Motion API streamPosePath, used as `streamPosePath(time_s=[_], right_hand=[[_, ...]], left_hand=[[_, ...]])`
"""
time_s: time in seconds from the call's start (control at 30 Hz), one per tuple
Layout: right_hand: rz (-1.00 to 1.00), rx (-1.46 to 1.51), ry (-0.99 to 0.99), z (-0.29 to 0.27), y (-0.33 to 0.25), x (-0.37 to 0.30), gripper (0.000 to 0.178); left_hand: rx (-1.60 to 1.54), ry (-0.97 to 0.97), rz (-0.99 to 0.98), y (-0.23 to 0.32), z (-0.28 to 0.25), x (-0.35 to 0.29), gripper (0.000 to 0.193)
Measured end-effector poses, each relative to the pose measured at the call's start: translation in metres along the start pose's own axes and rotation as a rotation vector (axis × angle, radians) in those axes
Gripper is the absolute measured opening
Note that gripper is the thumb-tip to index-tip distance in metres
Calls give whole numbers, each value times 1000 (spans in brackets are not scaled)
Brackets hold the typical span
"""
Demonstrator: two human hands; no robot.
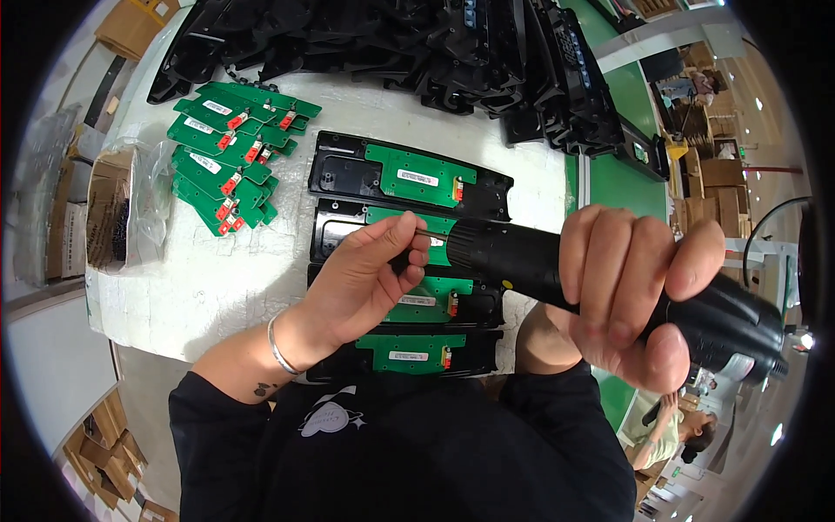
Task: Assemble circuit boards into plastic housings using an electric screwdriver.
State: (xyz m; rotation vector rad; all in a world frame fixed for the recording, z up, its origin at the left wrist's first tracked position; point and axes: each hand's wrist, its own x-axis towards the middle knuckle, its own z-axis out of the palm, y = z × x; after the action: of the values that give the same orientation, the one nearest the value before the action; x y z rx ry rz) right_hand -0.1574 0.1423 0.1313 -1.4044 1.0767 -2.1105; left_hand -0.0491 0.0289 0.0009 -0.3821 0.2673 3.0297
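My right hand (635, 296) is wrapped round a black electric screwdriver (513, 252), held sideways with its tip to the left. The fingers of my left hand (374, 270) pinch together at the end of the screwdriver's thin bit (430, 234); whether a screw is between them is too small to tell. Below the tool, several black plastic housings (344, 174) lie in a column, each bearing a green circuit board (417, 163) with a white label and a red-and-white connector. My left hand and the screwdriver partly cover the middle housings.
A pile of loose green circuit boards (217, 157) lies at the left on the white work surface (174, 300). Beside it stands an open cardboard box (126, 217) in clear plastic. Black housings (374, 43) are heaped along the far side. Another person (670, 435) is at the right.
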Motion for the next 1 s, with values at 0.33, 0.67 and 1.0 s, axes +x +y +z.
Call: streamPosePath(time_s=[0.33, 0.67, 1.0], right_hand=[[75, -41, 144, 1, 33, -1, 29], [-53, 31, 27, -5, 27, 3, 27], [-18, -6, 20, -1, 11, -2, 25]], left_hand=[[77, 41, 23, 7, 10, -2, 33], [52, 92, 121, 11, -1, 2, 26], [50, 79, 65, 8, -5, -1, 18]])
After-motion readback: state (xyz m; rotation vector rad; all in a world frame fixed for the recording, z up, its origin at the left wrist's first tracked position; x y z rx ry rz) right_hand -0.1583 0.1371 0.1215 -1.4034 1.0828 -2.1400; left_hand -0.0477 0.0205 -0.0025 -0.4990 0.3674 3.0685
